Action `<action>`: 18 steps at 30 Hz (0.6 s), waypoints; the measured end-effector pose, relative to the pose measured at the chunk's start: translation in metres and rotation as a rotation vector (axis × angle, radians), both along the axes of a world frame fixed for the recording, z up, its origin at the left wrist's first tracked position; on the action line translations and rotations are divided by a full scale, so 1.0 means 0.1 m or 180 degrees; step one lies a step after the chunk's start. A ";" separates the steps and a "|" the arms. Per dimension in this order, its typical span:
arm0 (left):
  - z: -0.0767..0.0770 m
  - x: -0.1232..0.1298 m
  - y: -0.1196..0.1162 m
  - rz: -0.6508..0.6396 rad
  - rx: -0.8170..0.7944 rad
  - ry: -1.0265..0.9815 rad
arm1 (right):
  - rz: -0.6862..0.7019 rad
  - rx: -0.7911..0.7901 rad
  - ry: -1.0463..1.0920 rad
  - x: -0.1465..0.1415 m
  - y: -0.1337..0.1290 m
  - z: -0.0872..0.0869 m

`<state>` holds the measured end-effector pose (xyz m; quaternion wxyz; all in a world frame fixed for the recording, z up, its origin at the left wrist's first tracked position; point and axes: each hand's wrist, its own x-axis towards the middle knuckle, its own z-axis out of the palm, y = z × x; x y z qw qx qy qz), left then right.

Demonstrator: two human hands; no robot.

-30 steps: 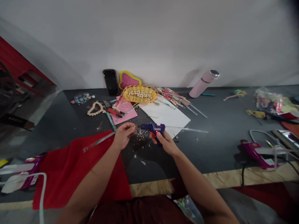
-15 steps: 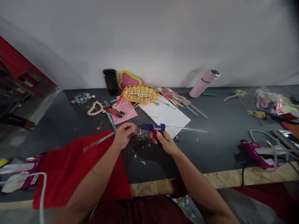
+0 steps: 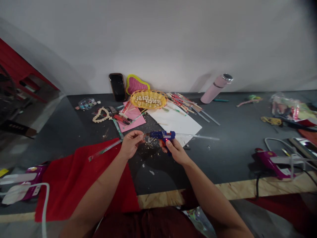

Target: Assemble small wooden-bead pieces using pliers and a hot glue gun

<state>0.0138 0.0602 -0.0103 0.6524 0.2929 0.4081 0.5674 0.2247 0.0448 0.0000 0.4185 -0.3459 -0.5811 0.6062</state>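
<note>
A blue glue gun [image 3: 162, 135] with a small red light is gripped by its handle in my right hand [image 3: 174, 150]. From its back end a long clear glue stick [image 3: 198, 136] sticks out to the right. The nozzle points left, right at the fingertips of my left hand [image 3: 132, 142]. Those fingers are pinched together; whatever is between them is too small to make out. Small pale crumbs lie on the dark table [image 3: 163, 178] below. Behind stands a yellow basket [image 3: 135, 105] holding pale little pieces.
A red cloth [image 3: 86, 178] lies at the left, with power strips [image 3: 274, 163] at both sides. Further back are a heart-shaped beaded ring [image 3: 101, 115], pliers, pink paper [image 3: 135, 120], white paper [image 3: 185, 124], wrapped sticks, a phone [image 3: 117, 87] and a leaning pink bottle [image 3: 215, 89].
</note>
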 end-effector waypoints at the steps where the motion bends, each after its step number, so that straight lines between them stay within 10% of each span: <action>1: 0.00 0.00 0.00 0.0001 -0.0003 -0.0008 | -0.0006 0.0006 0.0006 0.00 0.00 0.00; 18: -0.02 0.00 0.00 -0.0006 0.0025 -0.0053 | -0.0001 0.0021 0.0002 0.01 0.01 -0.04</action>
